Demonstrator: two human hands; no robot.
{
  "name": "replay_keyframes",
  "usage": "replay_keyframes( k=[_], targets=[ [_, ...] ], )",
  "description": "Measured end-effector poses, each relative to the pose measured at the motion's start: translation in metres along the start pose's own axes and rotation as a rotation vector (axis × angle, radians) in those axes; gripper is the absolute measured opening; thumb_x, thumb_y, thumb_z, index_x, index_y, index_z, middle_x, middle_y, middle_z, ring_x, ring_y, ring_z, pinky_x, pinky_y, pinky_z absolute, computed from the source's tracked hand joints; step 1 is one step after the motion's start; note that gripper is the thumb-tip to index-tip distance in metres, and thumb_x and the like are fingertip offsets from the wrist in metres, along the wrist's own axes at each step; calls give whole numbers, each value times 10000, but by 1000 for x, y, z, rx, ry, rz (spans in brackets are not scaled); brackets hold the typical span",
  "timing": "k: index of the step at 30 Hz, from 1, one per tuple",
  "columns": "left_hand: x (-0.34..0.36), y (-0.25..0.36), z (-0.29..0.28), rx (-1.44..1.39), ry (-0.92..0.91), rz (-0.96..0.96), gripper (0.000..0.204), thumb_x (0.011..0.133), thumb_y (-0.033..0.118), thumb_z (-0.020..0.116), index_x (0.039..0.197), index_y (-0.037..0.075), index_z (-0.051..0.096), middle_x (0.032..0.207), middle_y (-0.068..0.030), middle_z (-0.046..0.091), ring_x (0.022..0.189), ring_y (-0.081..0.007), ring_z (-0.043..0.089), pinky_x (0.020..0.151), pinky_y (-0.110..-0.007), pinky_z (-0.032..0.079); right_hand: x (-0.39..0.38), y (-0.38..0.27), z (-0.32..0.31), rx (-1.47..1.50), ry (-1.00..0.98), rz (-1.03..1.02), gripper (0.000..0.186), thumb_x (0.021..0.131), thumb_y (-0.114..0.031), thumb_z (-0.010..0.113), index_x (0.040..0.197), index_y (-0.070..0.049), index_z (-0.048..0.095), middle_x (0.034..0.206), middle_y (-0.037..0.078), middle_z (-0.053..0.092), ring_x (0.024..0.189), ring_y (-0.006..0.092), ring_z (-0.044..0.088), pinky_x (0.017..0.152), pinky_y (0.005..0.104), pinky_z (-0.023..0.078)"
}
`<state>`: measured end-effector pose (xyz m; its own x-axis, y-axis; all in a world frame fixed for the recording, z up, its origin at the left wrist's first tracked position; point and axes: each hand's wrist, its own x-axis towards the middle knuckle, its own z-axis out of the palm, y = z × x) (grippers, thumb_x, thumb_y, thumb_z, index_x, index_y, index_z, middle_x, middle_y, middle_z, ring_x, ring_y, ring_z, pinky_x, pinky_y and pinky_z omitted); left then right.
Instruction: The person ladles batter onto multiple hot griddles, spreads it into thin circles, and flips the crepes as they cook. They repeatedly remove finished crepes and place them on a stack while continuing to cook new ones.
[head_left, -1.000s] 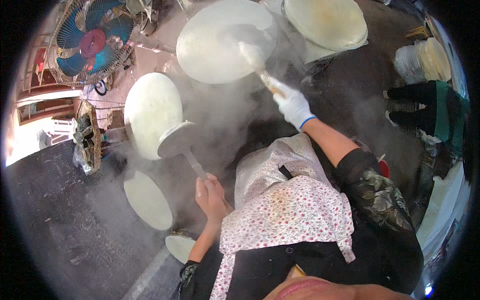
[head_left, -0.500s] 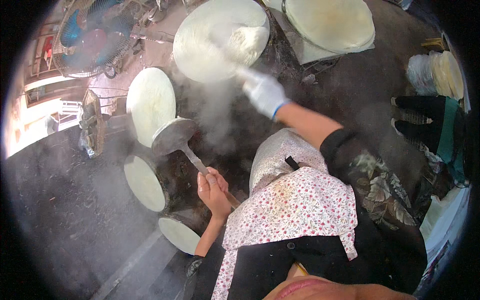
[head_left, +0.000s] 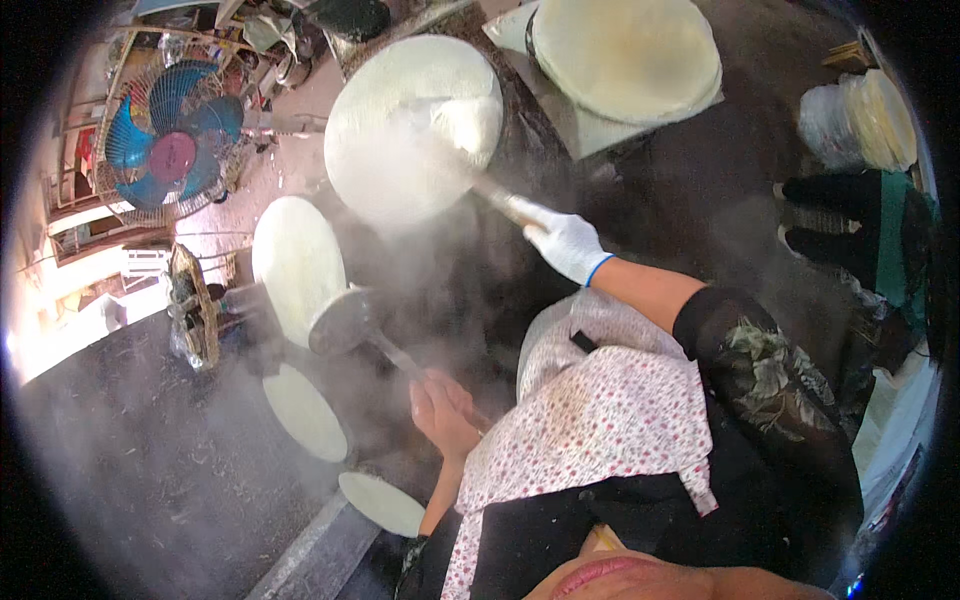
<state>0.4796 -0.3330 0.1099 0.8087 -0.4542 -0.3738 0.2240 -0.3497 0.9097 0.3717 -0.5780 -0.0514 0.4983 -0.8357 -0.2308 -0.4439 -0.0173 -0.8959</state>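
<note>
Left hand (head_left: pixel 442 412), bare, fingers clenched on the near end of the ladle (head_left: pixel 342 320) handle; bowl lies far-left of the fingers, beside a pale round sheet (head_left: pixel 296 262). Right hand (head_left: pixel 566 244) (white glove) grasps a spreader (head_left: pixel 470 180) handle, its far end on the steaming round griddle sheet (head_left: pixel 410 130).

- Daylight, brightest at left edge: blown-out glare around the blue fan (head_left: pixel 172 140) side.
- Steam haze over centre and lower left washes out contrast; the ladle (head_left: pixel 345 322) looks soft and grey.
- White round sheet (head_left: pixel 415 125) partly overexposed, its edge lost in steam.
- Right side and stove area dim, shadow detail crushed.
- Strong fisheye bending, black vignette at corners.
- Rim blurred.
</note>
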Motion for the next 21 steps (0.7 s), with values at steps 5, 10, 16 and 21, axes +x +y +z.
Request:
replay_keyframes(
  k=[5,10,16,21],
  targets=[
    [3,4,12,-11,-58,26,150,1118,102,446,996,56,520,682,36,445,556,-46,383,488,-234,327,70,8,-14,105,116,-29,418,1003,-332,619,1417,-279,647,1160,177,729,987,416,714,853,480,576],
    [6,10,4,-39,-32,-41,132,1102,100,463,993,57,523,677,39,445,556,-47,384,500,-236,328,18,12,10,36,148,-219,453,977,-388,669,1419,-288,654,1095,197,743,938,387,734,805,446,589],
    [14,13,-8,-35,-19,-121,112,1077,97,493,982,51,530,673,42,437,553,-45,381,488,-246,300,-7,34,25,83,357,127,481,979,-335,688,1446,-235,630,1171,196,727,1026,374,726,847,427,581],
    [22,12,-23,-31,-114,-78,106,1078,109,503,999,64,558,690,51,454,553,-43,387,483,-237,299,51,-9,43,81,287,-61,442,1000,-392,610,1388,-190,671,1188,241,708,1072,410,700,910,483,550]
  ],
)
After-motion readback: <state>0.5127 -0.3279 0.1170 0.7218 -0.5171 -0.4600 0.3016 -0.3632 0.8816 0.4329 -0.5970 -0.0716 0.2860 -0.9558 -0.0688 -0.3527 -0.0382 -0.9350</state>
